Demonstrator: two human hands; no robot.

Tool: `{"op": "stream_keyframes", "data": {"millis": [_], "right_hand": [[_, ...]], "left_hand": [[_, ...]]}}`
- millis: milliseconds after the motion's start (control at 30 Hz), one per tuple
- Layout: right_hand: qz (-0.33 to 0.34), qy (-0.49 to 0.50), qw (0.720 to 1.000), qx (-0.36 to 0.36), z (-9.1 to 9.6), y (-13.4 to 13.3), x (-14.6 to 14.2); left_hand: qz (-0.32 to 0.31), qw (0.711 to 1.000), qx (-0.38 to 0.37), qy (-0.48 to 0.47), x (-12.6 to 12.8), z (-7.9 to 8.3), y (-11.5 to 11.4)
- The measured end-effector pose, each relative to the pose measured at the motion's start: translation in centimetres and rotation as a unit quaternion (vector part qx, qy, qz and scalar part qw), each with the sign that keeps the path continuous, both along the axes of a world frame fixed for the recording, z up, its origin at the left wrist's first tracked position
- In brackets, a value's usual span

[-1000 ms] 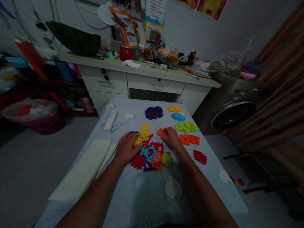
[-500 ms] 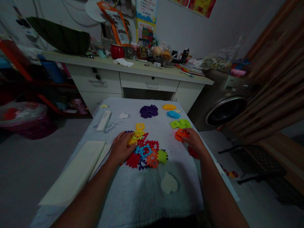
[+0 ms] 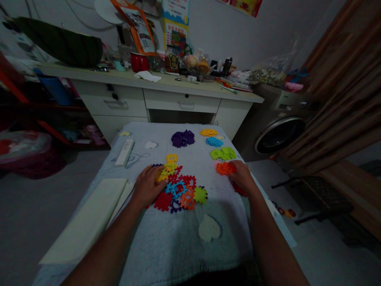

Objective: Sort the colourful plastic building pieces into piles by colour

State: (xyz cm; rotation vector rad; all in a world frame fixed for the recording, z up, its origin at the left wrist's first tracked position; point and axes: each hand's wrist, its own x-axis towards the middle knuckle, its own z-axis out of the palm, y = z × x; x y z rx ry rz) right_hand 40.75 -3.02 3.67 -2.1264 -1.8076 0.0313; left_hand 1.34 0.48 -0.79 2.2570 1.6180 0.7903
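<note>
My left hand [image 3: 149,184] lies at the left side of a mixed heap of notched plastic building pieces, thumb and fingers apart. Its fingertips touch a yellow piece [image 3: 161,176]. Within the heap are a light-blue frame piece [image 3: 177,188], an orange frame piece [image 3: 188,198], a red piece [image 3: 163,201] and a green piece [image 3: 200,195]. At the table's right side my right hand [image 3: 242,176] curls its fingers on the edge of a small orange pile [image 3: 224,169]. Part of a red pile [image 3: 239,190] shows under that hand.
Sorted piles in purple [image 3: 182,138], yellow [image 3: 208,132], blue [image 3: 214,142] and green [image 3: 223,153] lie farther back on the cloth-covered table [image 3: 178,254]. A white box [image 3: 125,153] and a pale folded board [image 3: 86,218] lie left. Behind stands a cluttered desk [image 3: 116,99]; a washing machine [image 3: 275,119] is at right.
The whole view has shifted slightly. My right hand has drawn back a little toward the right edge of the orange pile, uncovering more of it. My left hand stays on the heap.
</note>
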Motion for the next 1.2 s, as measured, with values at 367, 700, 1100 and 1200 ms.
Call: {"op": "stream_keyframes", "data": {"millis": [367,700,1100,1200], "right_hand": [[0.198,0.047,0.979,-0.019,1.8,4.5,-9.7],[0.246,0.019,0.964,-0.096,-0.4,11.8,-20.2],[0.252,0.038,0.964,-0.078,-0.5,12.3,-18.9],[0.248,0.07,0.965,-0.043,-0.2,11.4,-17.5]], "left_hand": [[-0.01,1.0,0.007,-0.01,0.0,-0.1,0.0],[-0.006,0.998,0.003,-0.06,0.2,0.6,-0.1],[-0.012,0.998,0.012,-0.061,0.3,0.9,-0.2],[-0.008,0.998,0.017,-0.056,0.3,0.5,-0.1]]}}
